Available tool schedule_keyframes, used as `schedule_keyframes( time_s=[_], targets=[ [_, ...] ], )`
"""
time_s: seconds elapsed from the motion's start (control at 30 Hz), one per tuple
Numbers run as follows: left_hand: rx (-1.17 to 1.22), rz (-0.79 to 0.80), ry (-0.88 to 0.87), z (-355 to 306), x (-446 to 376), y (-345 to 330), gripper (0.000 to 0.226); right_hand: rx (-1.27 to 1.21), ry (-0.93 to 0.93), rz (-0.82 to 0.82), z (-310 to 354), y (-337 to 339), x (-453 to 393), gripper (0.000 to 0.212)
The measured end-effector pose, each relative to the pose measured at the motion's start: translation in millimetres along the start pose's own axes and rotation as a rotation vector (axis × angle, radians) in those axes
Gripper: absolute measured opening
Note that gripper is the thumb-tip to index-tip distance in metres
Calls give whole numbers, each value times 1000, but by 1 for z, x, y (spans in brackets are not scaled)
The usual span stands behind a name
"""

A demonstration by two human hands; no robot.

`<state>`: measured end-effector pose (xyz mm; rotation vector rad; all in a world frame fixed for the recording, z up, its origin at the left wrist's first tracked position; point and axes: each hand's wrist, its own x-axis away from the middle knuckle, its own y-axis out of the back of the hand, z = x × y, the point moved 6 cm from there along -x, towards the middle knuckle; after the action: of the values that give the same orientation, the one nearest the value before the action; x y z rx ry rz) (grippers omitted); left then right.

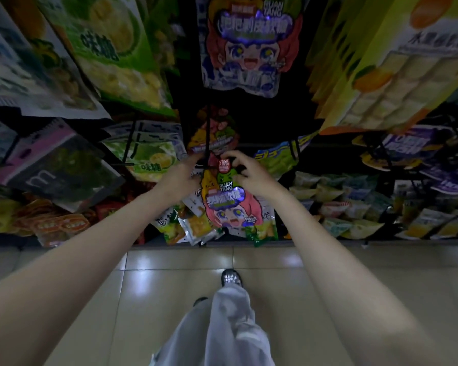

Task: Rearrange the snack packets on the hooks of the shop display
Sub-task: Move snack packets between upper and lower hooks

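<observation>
Both hands meet at the top of a cartoon-girl snack packet [229, 199] hanging low in the middle of the display: the right hand [249, 175] curls its fingers round the packet's upper right edge, while the left hand [181, 175] reaches its fingers to the upper left edge by a black hook [208, 138], seemingly pinching there, though blur hides the contact. A matching packet [249, 46] hangs above, over the pale tiled floor [169, 286].
</observation>
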<state>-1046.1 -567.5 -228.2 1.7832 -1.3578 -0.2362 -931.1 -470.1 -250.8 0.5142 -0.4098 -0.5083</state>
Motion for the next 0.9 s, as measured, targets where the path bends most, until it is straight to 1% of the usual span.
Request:
schedule_keyframes(
  time_s=[0.1,0.17,0.23,0.3,0.37,0.47,0.5,0.6,0.7,0.77,0.8,0.9],
  targets=[
    [95,-23,40,3,-7,-2,58,-21,28,80,-8,0,4,50],
    [195,-3,72,6,-10,-5,58,-36,33,64,-10,2,3,49],
    [320,8,109,9,-13,-9,59,-61,36,12,-9,4,-1,49],
    [374,-3,145,9,-13,-9,59,-51,40,-40,-8,3,-6,50],
    [423,-15,129,4,-16,-9,58,-24,50,-113,-8,1,-11,51],
    [434,-57,114,0,-18,-9,54,-39,11,-255,-19,0,-17,47],
    [403,-67,108,-1,-20,-9,51,-36,-10,-271,-23,-1,-19,44],
    [278,-42,68,3,-24,-15,53,42,19,-220,-23,-7,-21,45],
    [278,-53,95,7,-22,-15,57,35,38,-189,-18,-4,-14,56],
    [273,-51,64,8,-18,-13,59,8,53,-102,-15,-3,-4,65],
    [265,-55,54,10,-15,-11,60,2,66,-50,-14,-3,1,67],
    [263,-68,56,22,-7,-9,57,22,93,71,-12,-2,12,62]
  ],
)
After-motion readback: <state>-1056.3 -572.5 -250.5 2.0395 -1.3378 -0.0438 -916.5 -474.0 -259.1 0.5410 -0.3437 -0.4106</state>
